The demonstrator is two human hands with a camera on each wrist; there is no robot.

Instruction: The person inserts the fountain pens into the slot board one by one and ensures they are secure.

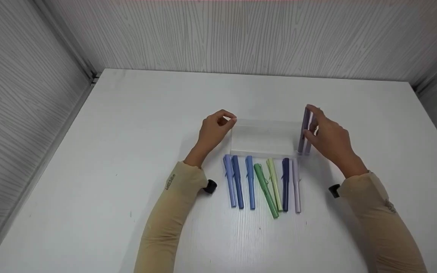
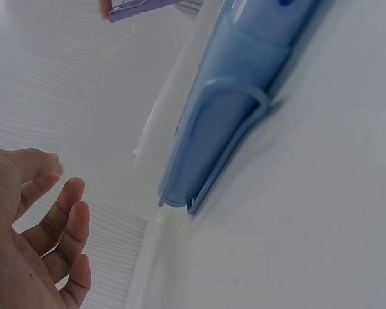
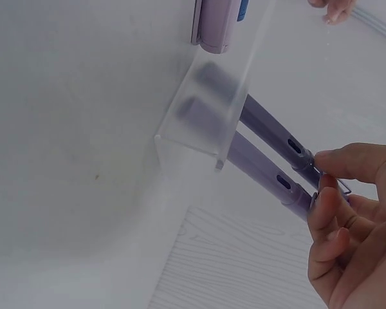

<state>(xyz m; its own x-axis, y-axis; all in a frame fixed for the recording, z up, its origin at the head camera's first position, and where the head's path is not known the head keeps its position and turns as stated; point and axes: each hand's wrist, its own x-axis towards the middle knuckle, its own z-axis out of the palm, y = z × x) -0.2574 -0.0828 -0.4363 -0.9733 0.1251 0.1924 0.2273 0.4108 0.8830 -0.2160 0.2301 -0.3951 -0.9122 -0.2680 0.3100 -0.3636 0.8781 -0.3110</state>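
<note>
dark purple pen (image 3: pixel 270 131) — pinched in right hand (image 1: pixel 329 136); left hand (image 1: pixel 212 131) by box (image 1: pixel 264 154) corner, grip unclear

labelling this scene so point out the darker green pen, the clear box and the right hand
Darker green pen (image 1: pixel 266 191): head view, mid-length
Clear box (image 1: pixel 264 140): head view, bare middle
Right hand (image 1: pixel 331 138): head view, back of hand

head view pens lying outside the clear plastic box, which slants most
The darker green slim pen, just left of the pale yellow-green pen; it tilts more than all the others and ends lowest.
</note>
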